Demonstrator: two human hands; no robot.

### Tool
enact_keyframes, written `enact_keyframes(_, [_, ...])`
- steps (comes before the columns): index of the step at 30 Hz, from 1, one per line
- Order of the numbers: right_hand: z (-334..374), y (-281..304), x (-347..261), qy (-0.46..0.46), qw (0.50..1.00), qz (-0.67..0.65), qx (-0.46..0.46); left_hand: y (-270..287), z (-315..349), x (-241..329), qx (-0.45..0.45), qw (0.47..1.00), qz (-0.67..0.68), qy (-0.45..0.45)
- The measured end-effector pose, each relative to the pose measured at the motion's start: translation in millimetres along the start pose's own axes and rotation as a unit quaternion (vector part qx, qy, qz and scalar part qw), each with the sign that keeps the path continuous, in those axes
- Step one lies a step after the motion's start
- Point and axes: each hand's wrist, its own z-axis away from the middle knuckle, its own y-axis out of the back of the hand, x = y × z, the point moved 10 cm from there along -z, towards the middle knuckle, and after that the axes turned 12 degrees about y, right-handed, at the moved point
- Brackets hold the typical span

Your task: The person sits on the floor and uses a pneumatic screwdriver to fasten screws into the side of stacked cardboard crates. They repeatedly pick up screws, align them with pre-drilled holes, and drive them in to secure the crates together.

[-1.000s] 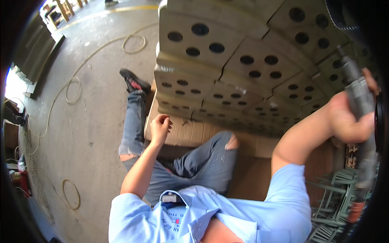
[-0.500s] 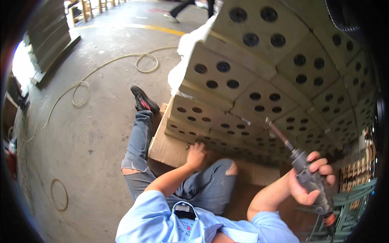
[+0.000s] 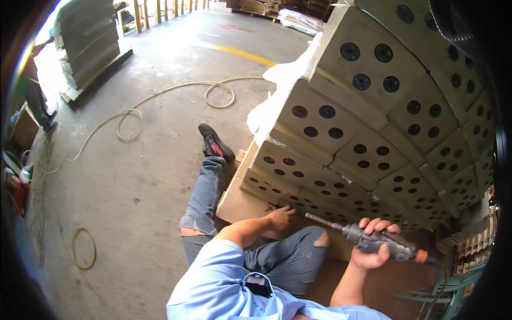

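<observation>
A dark power screwdriver (image 3: 396, 247) with a long bit and an orange rear fitting is gripped in my right hand (image 3: 373, 258). Its bit (image 3: 320, 219) points left, toward my left hand (image 3: 281, 218), with a gap between them. My left hand's fingers are drawn together at the lowest row of the stacked beige panels (image 3: 349, 105); what they hold, if anything, is too small to make out. Round black discs in groups dot the panel faces. Beside my left fingers, small dark pieces (image 3: 271, 207) lie on the cardboard (image 3: 240, 201) under the stack.
A pale hose (image 3: 154, 96) loops across the concrete floor at left. My outstretched leg (image 3: 205, 184) lies left of the cardboard. White wrapping (image 3: 264, 109) hangs at the stack's far side. Another stack (image 3: 88, 40) stands far left, near a person's legs (image 3: 40, 104). Green frames (image 3: 458, 290) stand lower right.
My right hand has swung the screwdriver left and turned its bit from upward to leftward, nearer my left hand. The view has shifted left; the walking legs at the top are gone.
</observation>
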Motion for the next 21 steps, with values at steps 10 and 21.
enact_keyframes(10, [210,118,115,-0.437,0.89,-0.041,0.126,4,39,-35,-0.03,0.994,-0.033,0.096])
enact_keyframes(21, [232,130,133,-0.455,0.877,-0.122,0.096,24,98,-74,0.034,0.97,0.062,0.232])
